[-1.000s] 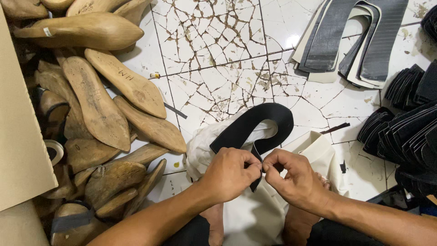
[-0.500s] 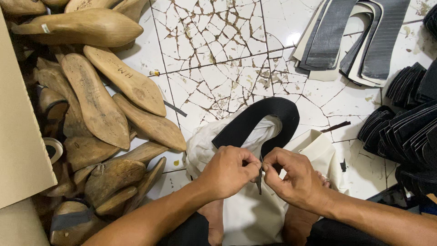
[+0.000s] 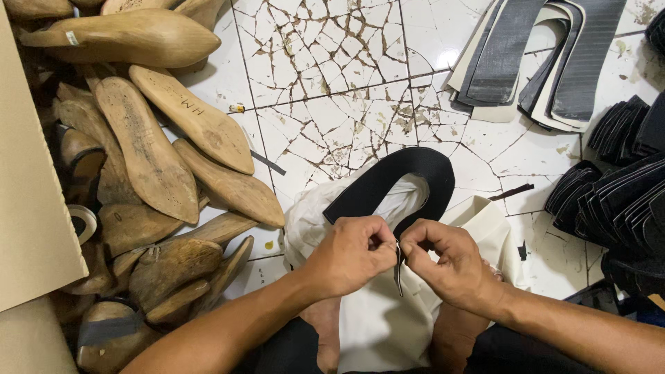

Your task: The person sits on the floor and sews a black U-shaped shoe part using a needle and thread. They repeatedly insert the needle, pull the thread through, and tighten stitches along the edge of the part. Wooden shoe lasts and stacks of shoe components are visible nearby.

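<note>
Little has shifted since the earlier frame: both hands stay low in the middle of the view, and the black horseshoe-shaped piece [image 3: 409,173] has swung only slightly, its open ends now drawn closer to the fingers. The left hand [image 3: 350,255] is curled, fingertips pressed together on one end of the black piece. The right hand [image 3: 443,266] meets it, thumb and forefinger pinching the other end, where a thin dark strip [image 3: 398,273] hangs straight down between the two hands. The curved top of the piece lies on a white cloth [image 3: 388,318] spread over the person's lap, above the cracked white tiled floor [image 3: 332,83].

By its look the black piece is a thin, flat cut of leather or similar sheet: light, limp enough to bend under its own weight, not fragile, and with a matt face that should not slip. It seems best held as it is now, by the narrow ends near the edge, with fingertips rather than the whole palm.

A heap of wooden shoe lasts [image 3: 152,159] lies to the left beside a cardboard box [image 3: 31,208]. Grey insole-shaped pieces [image 3: 540,62] lie at upper right, and stacks of black cut pieces [image 3: 616,194] at right.
</note>
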Demonstrator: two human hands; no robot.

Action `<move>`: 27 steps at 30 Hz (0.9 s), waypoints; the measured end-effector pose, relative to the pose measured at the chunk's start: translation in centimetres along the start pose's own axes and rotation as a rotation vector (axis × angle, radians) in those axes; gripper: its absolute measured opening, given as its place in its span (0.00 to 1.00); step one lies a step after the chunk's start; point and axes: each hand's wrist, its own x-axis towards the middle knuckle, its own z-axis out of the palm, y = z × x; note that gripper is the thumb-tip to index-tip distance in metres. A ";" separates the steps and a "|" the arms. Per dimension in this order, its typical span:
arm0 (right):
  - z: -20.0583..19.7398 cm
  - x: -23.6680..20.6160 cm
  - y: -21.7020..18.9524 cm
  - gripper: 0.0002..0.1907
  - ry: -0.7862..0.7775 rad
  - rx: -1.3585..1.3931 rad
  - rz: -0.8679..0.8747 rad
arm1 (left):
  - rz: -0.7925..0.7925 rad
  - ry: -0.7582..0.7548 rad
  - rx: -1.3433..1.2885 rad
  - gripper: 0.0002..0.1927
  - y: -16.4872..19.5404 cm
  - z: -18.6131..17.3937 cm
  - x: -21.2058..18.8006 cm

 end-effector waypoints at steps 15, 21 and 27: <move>-0.7 1.2 -2.8 0.07 0.028 -0.417 -0.466 | 0.179 0.061 -0.586 0.14 -2.6 -2.3 2.4; -1.4 1.5 -2.9 0.07 -0.049 -0.158 -0.078 | 0.236 -0.170 -0.360 0.23 -1.2 -2.9 1.6; -1.6 1.4 -2.0 0.09 -0.096 0.211 0.108 | 0.187 -0.222 -0.491 0.11 -2.6 -3.7 3.2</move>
